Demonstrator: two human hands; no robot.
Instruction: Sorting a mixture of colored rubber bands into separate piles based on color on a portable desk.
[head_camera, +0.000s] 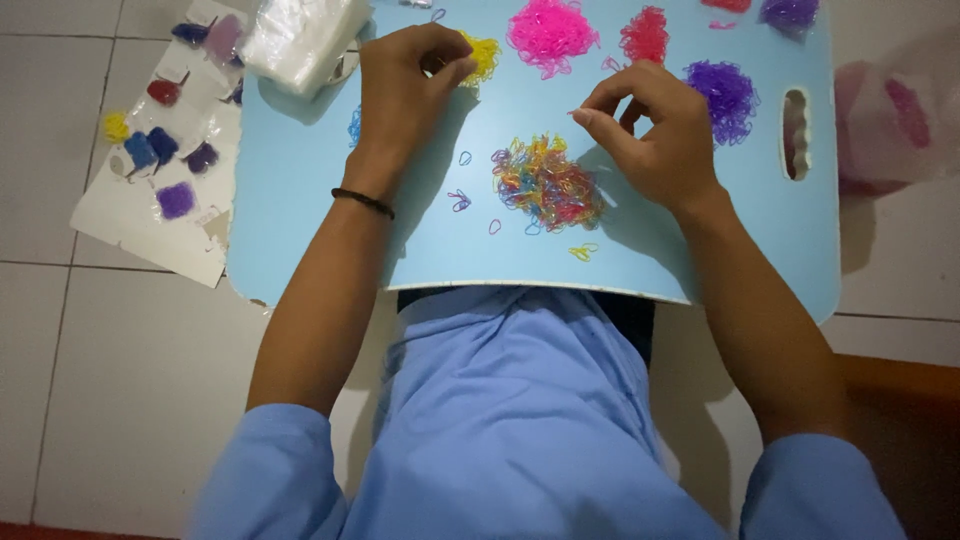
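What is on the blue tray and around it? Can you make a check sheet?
Surface: light blue lap tray with a handle slot.
Job's things: mixed-colour band pile; sorted yellow pile, pink pile, red pile, purple pile.
Clutter: stray bands; clear bags; white card with packets.
Hands: left hand pinching at the yellow pile; right hand pinched above the mixed pile.
Cables: nothing seen.
Surroundings: white tiled floor.

A home floor workspace: white tiled floor (120, 380), light-blue lap tray (300, 200), sorted elastic-band piles (548, 182).
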